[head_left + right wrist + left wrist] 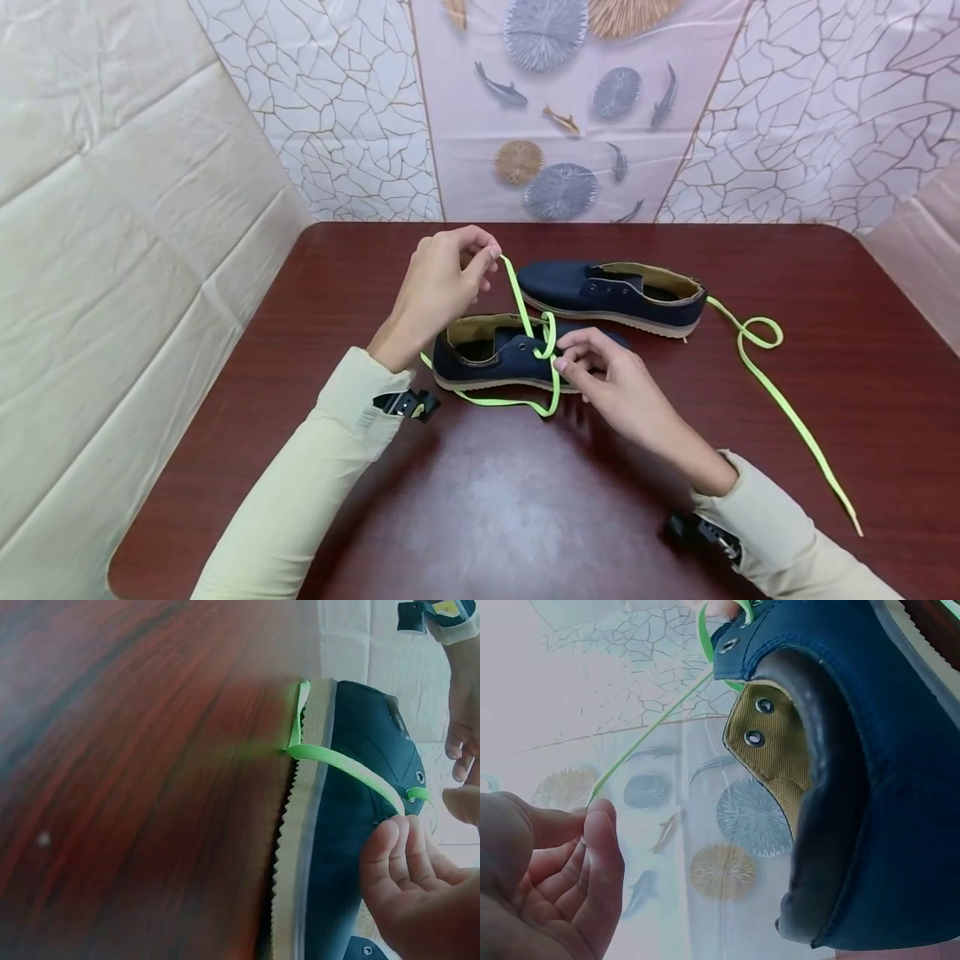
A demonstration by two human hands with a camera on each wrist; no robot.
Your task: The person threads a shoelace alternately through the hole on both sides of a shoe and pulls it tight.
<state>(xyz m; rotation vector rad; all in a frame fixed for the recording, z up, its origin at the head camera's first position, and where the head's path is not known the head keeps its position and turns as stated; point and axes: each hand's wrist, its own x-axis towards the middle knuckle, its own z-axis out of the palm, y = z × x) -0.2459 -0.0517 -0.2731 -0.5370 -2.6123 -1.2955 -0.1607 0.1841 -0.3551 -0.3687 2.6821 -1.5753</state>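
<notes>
My left hand (442, 279) is raised above the near navy shoe (495, 357) and pinches the end of a neon-green shoelace (514, 283) between thumb and index finger. From there the lace slants down, taut, to the shoe's eyelets, as the left wrist view also shows. Low at the shoe's front, my right hand (618, 383) has its fingertips on another stretch of the lace (360, 771), which it appears to pinch close to the eyelets. A small loop of lace (550, 329) stands over the lacing. The hand hides part of the toe.
Behind lies a second navy shoe (600, 292), its eyelets unlaced on the visible side. Another green lace (783, 404) trails from its heel across the brown table (480, 517), curling once. Patterned cloth (360, 108) hangs at the back, and a plain pale cover (135, 250) stands left.
</notes>
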